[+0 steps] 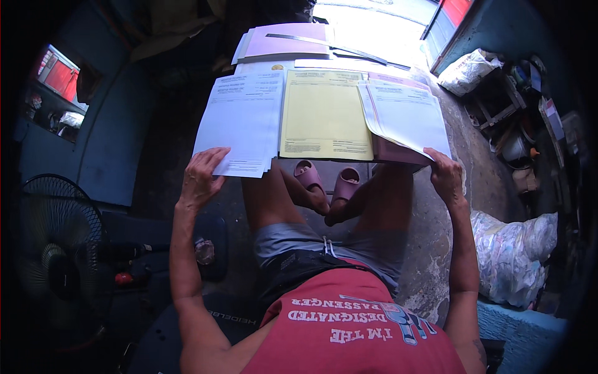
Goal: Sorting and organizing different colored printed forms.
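Observation:
Three piles of printed forms lie side by side on a low table in front of me. White forms point(240, 121) are on the left, their lower edges slightly fanned. At their lower left corner my left hand point(203, 176) is closed, fingers on top of the paper. A yellow form point(325, 115) lies flat in the middle, and neither hand touches it. On the right, a white form point(408, 118) has its left side curling up over the pink sheets point(395, 151) beneath. My right hand point(446, 177) pinches this form's lower right corner.
Behind the forms are a stack of pink and white paper point(283, 42) and a metal ruler point(330, 45) lying across it. A black fan point(59, 243) stands at left. Stuffed plastic sacks point(511, 255) and mixed clutter point(517, 134) line the right side.

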Demonstrator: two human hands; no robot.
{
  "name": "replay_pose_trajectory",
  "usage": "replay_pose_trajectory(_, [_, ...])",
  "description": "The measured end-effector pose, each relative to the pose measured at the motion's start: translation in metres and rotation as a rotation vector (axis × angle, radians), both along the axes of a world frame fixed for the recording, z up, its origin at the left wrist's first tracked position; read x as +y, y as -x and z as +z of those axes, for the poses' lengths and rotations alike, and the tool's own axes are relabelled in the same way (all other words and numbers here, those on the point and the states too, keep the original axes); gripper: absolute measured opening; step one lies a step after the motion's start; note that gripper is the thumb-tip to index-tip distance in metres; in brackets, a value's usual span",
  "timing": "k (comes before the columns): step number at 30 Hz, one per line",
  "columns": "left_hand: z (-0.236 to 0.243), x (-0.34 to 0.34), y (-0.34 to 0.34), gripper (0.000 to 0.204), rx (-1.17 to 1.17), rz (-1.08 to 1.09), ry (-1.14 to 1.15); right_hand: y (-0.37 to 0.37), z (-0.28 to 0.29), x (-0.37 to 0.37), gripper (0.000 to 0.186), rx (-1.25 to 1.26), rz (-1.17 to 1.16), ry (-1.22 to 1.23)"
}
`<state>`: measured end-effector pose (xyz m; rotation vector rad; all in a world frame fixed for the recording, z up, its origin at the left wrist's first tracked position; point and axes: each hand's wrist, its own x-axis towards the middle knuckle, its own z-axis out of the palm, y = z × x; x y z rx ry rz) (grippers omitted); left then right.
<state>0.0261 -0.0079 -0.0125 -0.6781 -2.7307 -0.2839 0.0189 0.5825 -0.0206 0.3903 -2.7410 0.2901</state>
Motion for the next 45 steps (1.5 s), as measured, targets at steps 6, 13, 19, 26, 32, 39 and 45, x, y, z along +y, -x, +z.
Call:
replay_pose_trajectory(6, [-0.007, -0.025, -0.009, 0.023, 0.076, 0.027, -0.101, 0.003, 0.004, -0.002, 0.032, 0.017, 0.047, 0.089])
replay_pose_trajectory(13, [-0.005, -0.009, 0.007, 0.009, 0.051, 0.095, -0.351, 0.002, 0.004, 0.003, 0.031, 0.001, 0.002, 0.207])
replay_pose_trajectory(19, [0.016, 0.021, 0.024, 0.023, -0.027, 0.251, -0.624, 0.004, 0.014, 0.000, 0.034, -0.074, -0.073, 0.323])
replay_pose_trajectory(26, [0.042, 0.114, 0.067, 0.047, 0.267, -0.187, 0.087, 0.020, 0.008, 0.024, 0.026, -0.156, -0.118, 0.712])
replay_pose_trajectory(32, [-0.004, 0.182, 0.087, 0.026, 0.307, -0.438, 0.296, 0.032, 0.013, 0.022, 0.033, -0.126, -0.148, 0.716])
replay_pose_trajectory(39, [-0.030, 0.185, 0.060, 0.026, 0.136, -0.426, 0.215, 0.053, 0.033, -0.010, 0.030, 0.011, -0.126, 0.656])
replay_pose_trajectory(45, [-0.047, 0.182, 0.050, 0.021, 0.349, -0.460, 0.213, 0.090, 0.056, -0.080, 0.025, 0.219, -0.023, 0.288])
